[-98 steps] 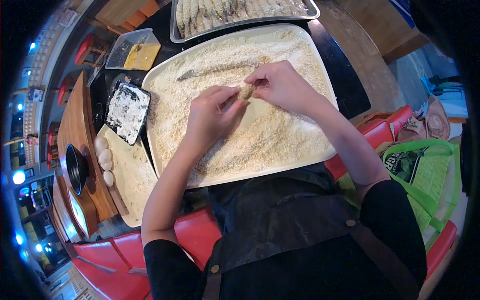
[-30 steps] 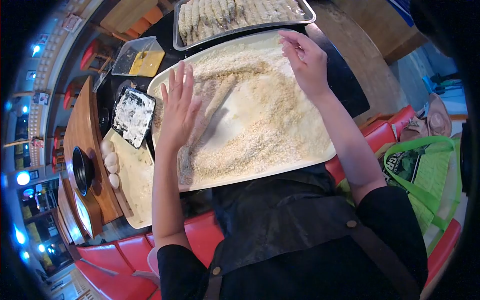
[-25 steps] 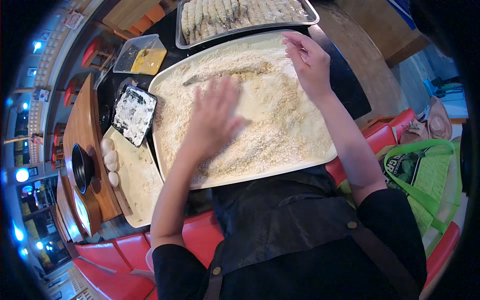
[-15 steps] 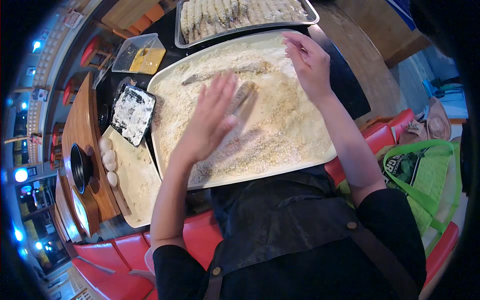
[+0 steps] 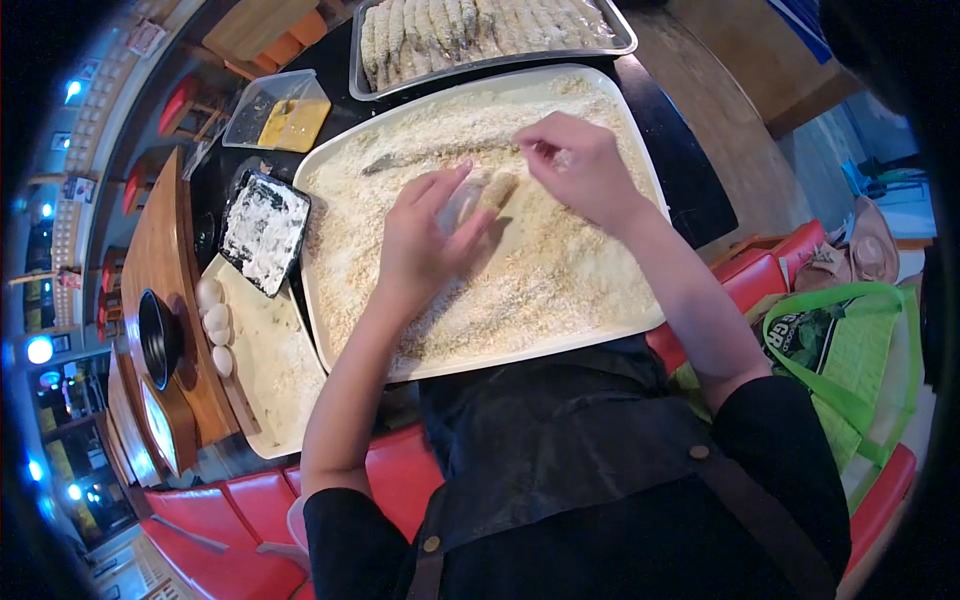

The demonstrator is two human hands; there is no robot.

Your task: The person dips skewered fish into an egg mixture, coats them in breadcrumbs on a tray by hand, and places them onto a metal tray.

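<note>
Covering the person's front, one dark apron (image 5: 570, 455). One cream tray (image 5: 530, 353), spread with crumbs. One left hand (image 5: 418, 240), thumb and fingers wide apart around a coated piece (image 5: 500, 190) at mid-tray; contact cannot be told. One right hand (image 5: 585, 172), fingertips drawn narrow, near that piece; grip cannot be told. Beyond: one slender piece (image 5: 430, 157) among crumbs; one clear container (image 5: 257, 108), yellow contents; one metal tray (image 5: 622, 35), coated pieces in a row.

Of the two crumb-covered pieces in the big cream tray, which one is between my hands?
The nearer piece, beside the left hand. The other piece lies farther back in the crumbs, beyond that hand, its dark end showing.
</note>
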